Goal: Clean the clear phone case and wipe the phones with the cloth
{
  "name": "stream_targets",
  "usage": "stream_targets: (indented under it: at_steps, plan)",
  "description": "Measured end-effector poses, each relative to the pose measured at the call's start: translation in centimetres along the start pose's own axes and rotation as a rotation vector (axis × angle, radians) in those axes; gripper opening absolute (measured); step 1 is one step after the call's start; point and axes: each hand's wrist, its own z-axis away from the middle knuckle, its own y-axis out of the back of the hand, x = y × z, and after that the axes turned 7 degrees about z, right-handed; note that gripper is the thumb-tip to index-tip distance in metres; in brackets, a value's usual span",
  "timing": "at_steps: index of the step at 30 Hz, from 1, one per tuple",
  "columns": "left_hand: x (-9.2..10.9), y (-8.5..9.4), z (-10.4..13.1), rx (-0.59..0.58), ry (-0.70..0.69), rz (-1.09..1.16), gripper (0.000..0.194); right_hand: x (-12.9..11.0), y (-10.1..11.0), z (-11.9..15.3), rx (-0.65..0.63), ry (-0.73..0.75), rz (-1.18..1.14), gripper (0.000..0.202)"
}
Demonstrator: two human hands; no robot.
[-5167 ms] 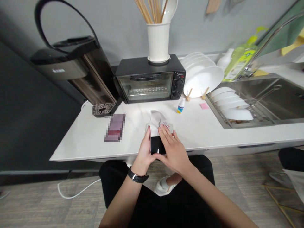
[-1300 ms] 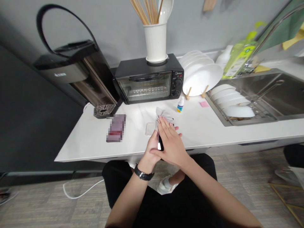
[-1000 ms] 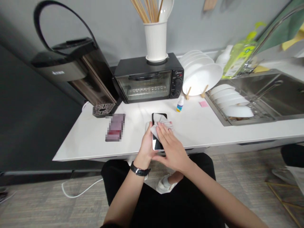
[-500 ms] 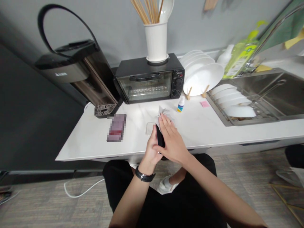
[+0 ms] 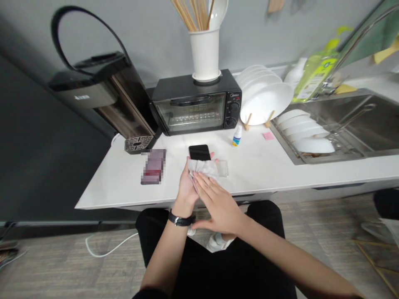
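My left hand point(image 5: 186, 185) is closed around a black phone point(image 5: 200, 153), which lies screen up in the palm with its far end showing. A crumpled white tissue point(image 5: 204, 167) covers the near part of the phone. My right hand point(image 5: 218, 203) presses the tissue down onto the screen with its fingers flat and its thumb apart. A clear plastic case point(image 5: 223, 168) rests on the counter just right of the phone. Farther back stands a small spray bottle point(image 5: 237, 136) with a blue and yellow label.
The white counter point(image 5: 124, 187) holds a blurred-out purplish item point(image 5: 153, 166), a drink dispenser point(image 5: 124, 104) and a toaster oven point(image 5: 196, 108). White plates point(image 5: 264, 101) stand in a rack beside the sink point(image 5: 358, 120). A pink note point(image 5: 268, 136) lies nearby.
The phone has turned from edge-on to screen up and shifted slightly left. My right hand has drawn back toward me with the tissue, which now lies across the phone.
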Motion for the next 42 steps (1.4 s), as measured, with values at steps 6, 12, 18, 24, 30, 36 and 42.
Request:
stream_targets:
  at_steps: [6, 12, 18, 24, 30, 36, 42]
  plan:
    - [3.0, 0.6, 0.7, -0.110, -0.163, 0.215, 0.045, 3.3, -0.4, 3.1, 0.089, -0.129, -0.053, 0.042]
    - [3.4, 3.6, 0.8, 0.025, -0.243, 0.096, 0.034, 8.5, 1.0, 4.3, 0.284, -0.529, -0.014, 0.032]
    - [2.9, 5.0, -0.5, 0.083, -0.298, -0.116, 0.033, 8.1, 2.3, 3.5, 0.276, -0.552, 0.095, 0.033]
    - [3.5, 4.8, 0.1, 0.127, -0.242, -0.389, 0.031, 8.5, 1.1, 0.5, -0.033, -0.121, -0.020, 0.036]
    - [4.4, 4.4, 2.9, 0.123, -0.256, -0.422, 0.029, 9.7, 0.3, -2.7, -0.179, 0.026, -0.046, 0.043]
    - [5.4, 5.3, 5.9, 0.145, -0.234, -0.435, 0.028, 10.2, 0.1, -4.7, -0.242, -0.102, -0.263, 0.031]
    - [6.4, 5.7, 5.6, 0.123, -0.298, -0.849, 0.030, 12.5, -0.7, -7.3, -0.333, -0.092, -0.334, 0.030]
